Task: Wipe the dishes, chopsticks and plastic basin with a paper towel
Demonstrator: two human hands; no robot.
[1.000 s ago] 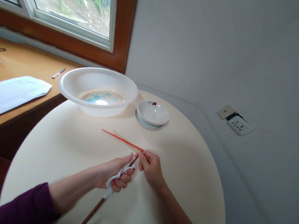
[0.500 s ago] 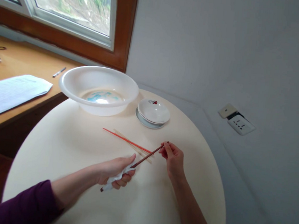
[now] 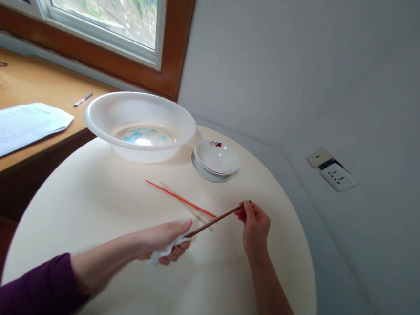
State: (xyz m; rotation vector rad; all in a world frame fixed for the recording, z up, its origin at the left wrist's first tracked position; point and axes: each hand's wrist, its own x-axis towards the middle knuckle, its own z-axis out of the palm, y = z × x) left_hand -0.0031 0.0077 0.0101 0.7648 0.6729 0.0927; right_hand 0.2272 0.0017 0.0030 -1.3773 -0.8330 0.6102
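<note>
A dark brown chopstick (image 3: 216, 220) slants upward between my two hands above the table. My left hand (image 3: 168, 239) is closed around a white tissue (image 3: 162, 256), which wraps the chopstick's lower end. The far end is pinched between the thumb and fingers of my right hand (image 3: 254, 225). Just beyond it, a red chopstick (image 3: 180, 198) lies on the table, crossing several pale chopsticks (image 3: 191, 209). Part of the pale ones is hidden behind the brown chopstick.
The round white table (image 3: 93, 186) bears a large translucent basin (image 3: 147, 154) at the back left. Stacked small dishes (image 3: 217, 157) stand right of it. A wooden desk (image 3: 54, 82) with papers (image 3: 17, 126) and a pen (image 3: 83, 100) adjoins at left; a wall socket (image 3: 337, 176) is at right.
My right hand has moved to the right, drawing the brown chopstick further out of the tissue. The lower tip no longer shows below my left hand, which has hardly moved.
</note>
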